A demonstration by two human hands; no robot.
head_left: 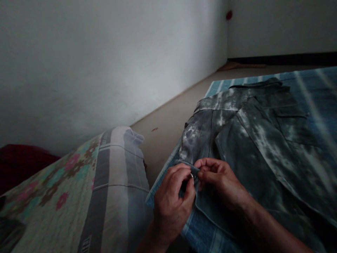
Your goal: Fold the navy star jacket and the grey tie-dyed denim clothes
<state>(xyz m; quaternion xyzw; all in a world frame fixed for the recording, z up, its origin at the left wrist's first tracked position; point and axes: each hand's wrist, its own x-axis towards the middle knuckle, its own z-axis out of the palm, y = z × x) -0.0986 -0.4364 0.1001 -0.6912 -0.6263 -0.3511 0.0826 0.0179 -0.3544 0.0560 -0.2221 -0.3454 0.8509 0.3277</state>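
Note:
A dark grey-green garment with whitish blotches (pixel 229 130), its collar at the far end, lies spread on a blue striped cloth (pixel 310 91). My left hand (pixel 173 198) pinches the near left corner of the garment, a cuff or hem edge (pixel 193 170). Close beside it, my right hand (pixel 219 175) is closed on the same edge, thumb against fingers. A small shiny round piece (pixel 191 175), perhaps a metal button, shows at my left fingertips. The fabric between the two hands is partly hidden by the fingers.
To the left is a bed or padded surface with a flowered cover (pixel 60 186) and a grey-and-white striped cloth (pixel 116 182). Dark red fabric (pixel 23 163) sits at the far left. A pale floor strip (pixel 168 123) with a small loop on it runs along the white wall (pixel 105 63).

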